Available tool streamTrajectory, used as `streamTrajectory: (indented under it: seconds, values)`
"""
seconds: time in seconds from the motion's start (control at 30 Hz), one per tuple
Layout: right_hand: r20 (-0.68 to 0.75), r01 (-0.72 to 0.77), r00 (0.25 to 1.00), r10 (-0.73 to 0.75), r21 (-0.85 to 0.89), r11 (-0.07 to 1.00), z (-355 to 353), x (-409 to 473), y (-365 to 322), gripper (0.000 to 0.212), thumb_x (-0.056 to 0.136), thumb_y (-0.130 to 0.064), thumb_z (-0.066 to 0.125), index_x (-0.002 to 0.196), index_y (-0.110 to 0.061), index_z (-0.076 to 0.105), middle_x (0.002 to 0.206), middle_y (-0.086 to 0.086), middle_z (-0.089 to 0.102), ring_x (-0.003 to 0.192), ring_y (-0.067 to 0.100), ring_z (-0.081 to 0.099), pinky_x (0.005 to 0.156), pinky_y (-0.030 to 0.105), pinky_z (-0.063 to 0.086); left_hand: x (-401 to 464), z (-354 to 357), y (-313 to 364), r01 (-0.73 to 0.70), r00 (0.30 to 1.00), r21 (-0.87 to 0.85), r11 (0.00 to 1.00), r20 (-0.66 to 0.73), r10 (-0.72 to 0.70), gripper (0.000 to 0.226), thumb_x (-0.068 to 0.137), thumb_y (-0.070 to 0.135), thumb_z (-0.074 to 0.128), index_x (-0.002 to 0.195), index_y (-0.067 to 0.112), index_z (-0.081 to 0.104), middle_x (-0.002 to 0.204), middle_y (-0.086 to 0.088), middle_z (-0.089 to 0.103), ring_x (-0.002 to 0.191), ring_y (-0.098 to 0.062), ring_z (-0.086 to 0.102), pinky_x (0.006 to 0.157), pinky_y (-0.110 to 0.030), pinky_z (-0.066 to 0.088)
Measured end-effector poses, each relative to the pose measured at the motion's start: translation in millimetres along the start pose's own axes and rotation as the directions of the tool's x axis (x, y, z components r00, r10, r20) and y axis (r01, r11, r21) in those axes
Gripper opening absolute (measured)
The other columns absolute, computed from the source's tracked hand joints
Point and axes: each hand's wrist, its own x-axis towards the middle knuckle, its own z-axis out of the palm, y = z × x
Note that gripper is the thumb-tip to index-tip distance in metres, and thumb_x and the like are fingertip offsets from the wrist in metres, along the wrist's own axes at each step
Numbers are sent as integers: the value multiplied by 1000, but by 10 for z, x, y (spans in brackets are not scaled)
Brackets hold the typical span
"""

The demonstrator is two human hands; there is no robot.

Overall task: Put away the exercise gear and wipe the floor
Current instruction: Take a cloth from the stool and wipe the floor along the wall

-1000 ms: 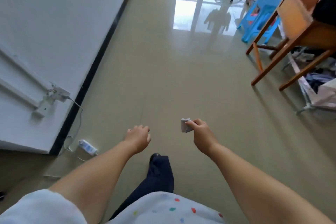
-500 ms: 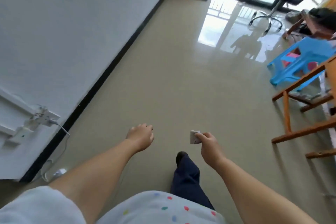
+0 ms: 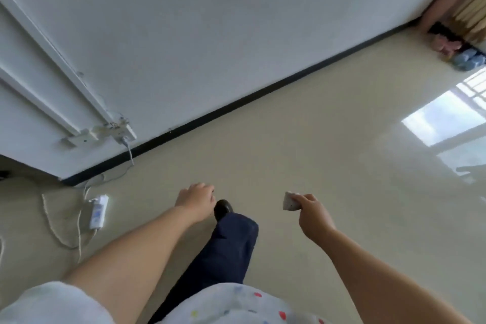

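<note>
My right hand (image 3: 313, 216) is held out over the glossy beige floor (image 3: 302, 139) and pinches a small folded white cloth (image 3: 290, 201) between thumb and fingers. My left hand (image 3: 195, 198) hangs beside it with the fingers loosely curled and nothing in it. Below the hands my dark trouser leg (image 3: 228, 250) and black shoe (image 3: 223, 208) step forward. No exercise gear shows in this view.
A white wall with a black skirting board (image 3: 263, 92) runs across the top. A wall socket (image 3: 123, 130) feeds a cable to a white power strip (image 3: 98, 212) lying on the floor at left. Pink and blue slippers (image 3: 457, 54) sit at the far right corner.
The view has swung left toward the wall; the chairs and table have left the frame. The power strip is back in sight. Both hands keep their pose, the right still holding the cloth.
</note>
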Motion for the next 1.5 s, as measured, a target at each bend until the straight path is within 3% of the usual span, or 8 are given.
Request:
streamTrajectory:
  seconds: [0.13,0.47,0.77,0.9,1.1,1.3,1.4,1.5]
  values:
    - [157,175,974,-161,-79,981,-200,872,-322,66,85,4,34,139,-32,41,133,-5,45,116,18,49,87,24,43,634,-269,-163,132,991,-55,990,38,-130,34,99,23,29,123,16,52,129,-4,52,113,-22,49,91,-35,40]
    - [266,257,937,-225,-92,962,-742,2975,-586,62,87,7,35,138,-26,45,130,2,47,117,22,48,86,25,42,2096,-655,-89,300,952,-239,924,131,-276,29,98,24,32,115,15,53,120,-4,54,108,-24,51,87,-36,42]
    - [495,525,776,-390,-165,835,1502,5580,-861,63,84,10,37,137,-21,46,127,6,47,117,26,46,90,34,44,4051,1192,-1130,491,869,-293,821,233,-436,27,99,23,32,116,12,50,114,-6,53,100,-25,53,87,-37,44]
    - [506,664,704,-498,-219,715,2672,6425,-1042,57,86,6,38,135,-21,48,128,6,48,116,28,46,78,26,36,4852,2063,-1694,442,896,-277,853,189,-402,34,100,24,31,127,11,46,121,-10,51,108,-28,50,93,-40,40]
    - [463,782,611,-641,-230,579,4288,7426,-1558,63,83,9,39,138,-21,45,131,9,47,118,29,45,87,30,39,5770,3095,-2646,339,935,-155,928,-49,-350,29,97,22,36,120,11,48,119,-11,52,111,-29,49,90,-38,36]
    - [341,753,652,-677,-191,629,5208,7501,-1839,67,92,-1,38,151,-19,14,155,9,22,141,28,23,113,42,26,5458,3968,-3233,448,890,-110,887,-37,-454,66,97,33,39,152,15,7,157,-11,11,146,-23,11,114,-45,18]
    - [599,866,493,-631,-274,417,5392,7068,-1479,68,99,-27,30,150,-12,-13,159,9,-12,147,22,-12,120,46,4,5179,4320,-3252,690,694,-275,670,-14,-720,63,95,30,40,152,16,18,160,-8,12,147,-24,14,114,-56,12]
    - [841,993,118,-527,-93,74,5404,6639,-1074,67,90,-49,3,146,-17,-16,153,6,-21,141,22,-23,119,45,-8,5123,4495,-3156,694,642,-340,634,-107,-759,53,85,23,46,136,11,51,145,-14,44,132,-33,45,104,-63,30]
